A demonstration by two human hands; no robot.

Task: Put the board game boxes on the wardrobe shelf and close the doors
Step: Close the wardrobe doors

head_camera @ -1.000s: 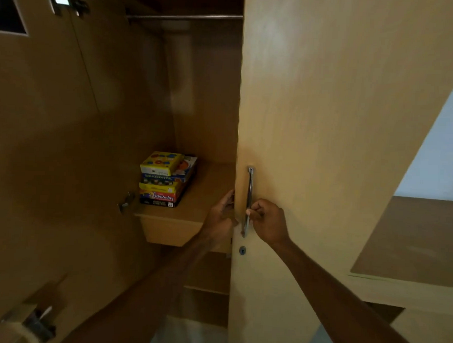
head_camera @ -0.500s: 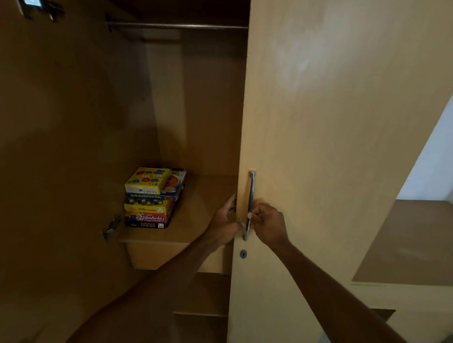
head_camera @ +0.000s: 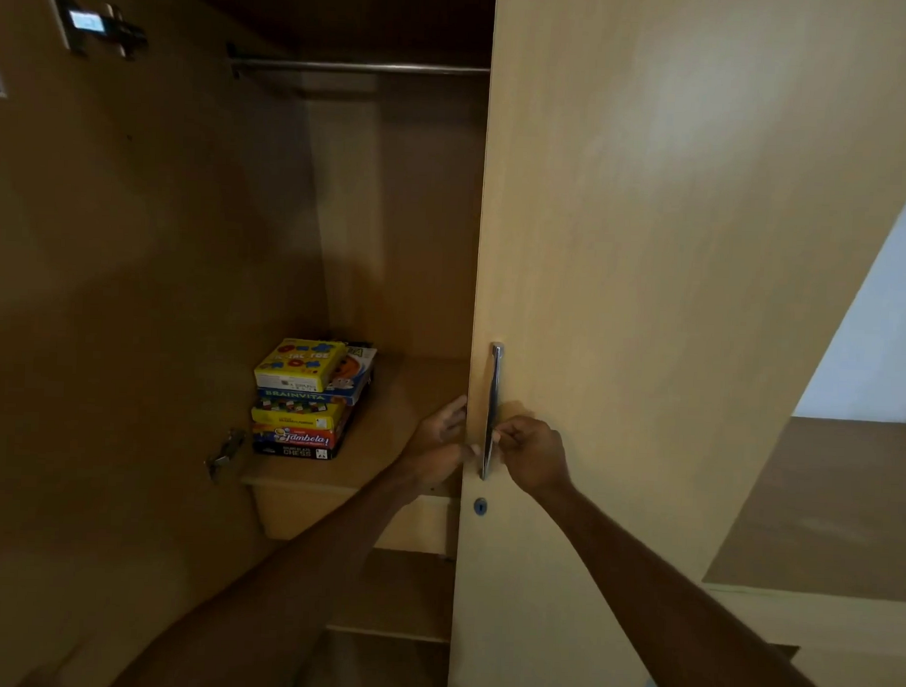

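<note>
A stack of several board game boxes (head_camera: 310, 400) stands on the wardrobe shelf (head_camera: 386, 443), at its left end, with a yellow box on top and a black chess box at the bottom. The right wardrobe door (head_camera: 673, 299) covers the right half of the opening. My right hand (head_camera: 529, 454) grips its metal bar handle (head_camera: 492, 406) near the lower end. My left hand (head_camera: 437, 440) rests with fingers apart on the inner edge of that door, just left of the handle. The left door (head_camera: 109, 280) stands swung open on the left.
A clothes rail (head_camera: 358, 67) crosses the top of the wardrobe. A keyhole (head_camera: 480, 506) sits below the handle. Hinges (head_camera: 223, 453) show on the open left door. Lower shelves (head_camera: 396, 598) lie under the box shelf. A brown desk surface (head_camera: 835, 505) is at the right.
The view has shifted slightly and the boxes sit a little lower in frame. Both hands stay at the right door's handle and edge, almost unmoved.
</note>
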